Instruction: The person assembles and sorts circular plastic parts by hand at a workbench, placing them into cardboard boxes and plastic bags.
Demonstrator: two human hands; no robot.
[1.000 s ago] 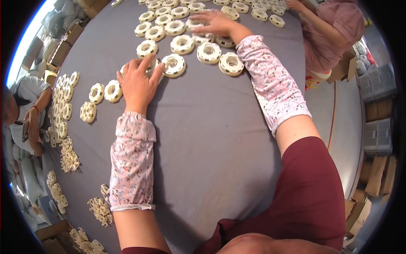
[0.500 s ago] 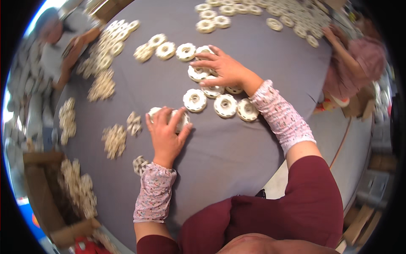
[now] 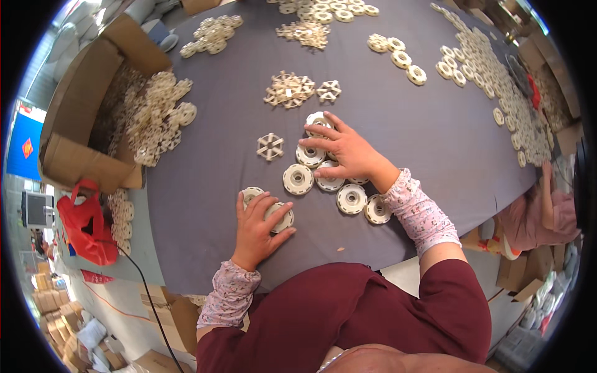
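Observation:
Several cream-white plastic wheels (image 3: 298, 179) with round centre holes lie in a cluster on the grey table cover. My right hand (image 3: 356, 153) rests over this cluster, its fingers spread across the upper wheels and partly hiding them. Near the table's front edge, my left hand (image 3: 256, 231) lies with fingers apart on two more wheels, one of them a white wheel (image 3: 281, 218) under the fingertips. Beyond the left hand is a single spoked star-shaped piece (image 3: 270, 147), apart from both hands.
Farther back lie a pile of spoked pieces (image 3: 290, 89) and a short row of rings (image 3: 401, 59). Many rings (image 3: 479, 62) spread along the right. At left stand a cardboard box (image 3: 81, 118) spilling pale parts and a red bag (image 3: 87, 224). Another person (image 3: 541, 211) is at far right.
The view has swung to the left, bringing the box and red bag into fuller sight. The wheels under my right hand now lie apart from the farther row, closer to me. Both hands stay spread.

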